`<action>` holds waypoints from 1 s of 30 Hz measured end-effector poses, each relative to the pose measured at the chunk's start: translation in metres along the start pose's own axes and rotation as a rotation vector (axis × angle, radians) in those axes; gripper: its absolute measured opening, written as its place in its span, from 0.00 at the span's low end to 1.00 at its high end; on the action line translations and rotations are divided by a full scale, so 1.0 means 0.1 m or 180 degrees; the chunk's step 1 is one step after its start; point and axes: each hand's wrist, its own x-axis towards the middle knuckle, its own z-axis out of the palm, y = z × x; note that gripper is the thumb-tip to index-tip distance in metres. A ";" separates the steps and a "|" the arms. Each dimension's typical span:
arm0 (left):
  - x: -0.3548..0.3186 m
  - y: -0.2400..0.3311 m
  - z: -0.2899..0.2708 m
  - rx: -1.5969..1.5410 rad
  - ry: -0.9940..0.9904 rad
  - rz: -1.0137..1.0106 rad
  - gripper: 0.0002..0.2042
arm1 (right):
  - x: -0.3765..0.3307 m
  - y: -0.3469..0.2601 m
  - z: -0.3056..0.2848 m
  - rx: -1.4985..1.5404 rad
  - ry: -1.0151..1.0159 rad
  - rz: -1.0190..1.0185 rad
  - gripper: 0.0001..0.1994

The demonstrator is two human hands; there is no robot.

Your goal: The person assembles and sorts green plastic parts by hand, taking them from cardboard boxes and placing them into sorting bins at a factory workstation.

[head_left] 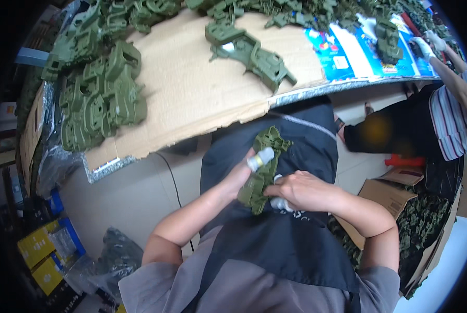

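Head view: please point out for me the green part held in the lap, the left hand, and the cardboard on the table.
Green part [267, 173]: head view, on its middle.
Left hand [242, 172]: head view, near the thumb's base.
Cardboard [186, 73]: head view, on its bare middle.

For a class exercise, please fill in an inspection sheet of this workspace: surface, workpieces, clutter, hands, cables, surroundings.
Surface: flat brown cardboard sheet covering the worktop, its near edge uneven.
Workpieces: elongated olive-green moulded part held above the lap; similar angular green part lying on the cardboard; cluster of bulky green parts at left.
Clutter: yellow-and-blue boxes at lower left.
Hands: left hand holds the part, thumb covered in white; right hand has fingers at its side, grip unclear.
Cables: thin black cable below the worktop.
Surroundings: co-worker in a striped top at right.
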 end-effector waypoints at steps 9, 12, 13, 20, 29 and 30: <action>-0.57 0.69 -0.18 -0.0318 -0.0482 0.1697 0.31 | 0.72 0.50 -0.78 -0.0879 0.2574 0.0304 0.31; -0.66 0.80 -0.13 -0.0425 0.0081 0.2015 0.32 | 0.77 0.50 -0.64 -0.0313 0.3089 0.0200 0.30; -0.66 0.81 -0.13 -0.0408 0.0109 0.2105 0.32 | 0.67 0.44 -0.62 0.0302 0.3196 0.0125 0.30; -0.54 0.87 0.03 -0.0158 0.0314 0.2375 0.41 | 0.35 -0.22 0.01 0.1253 0.3140 -0.0293 0.30; -0.46 0.78 0.08 0.0239 0.0551 0.2954 0.41 | 0.29 -0.38 0.02 0.0803 0.3081 -0.0241 0.30; -0.45 0.76 -0.02 -0.0274 0.0363 0.2637 0.37 | 0.29 -0.39 0.02 0.0735 0.2981 -0.0255 0.31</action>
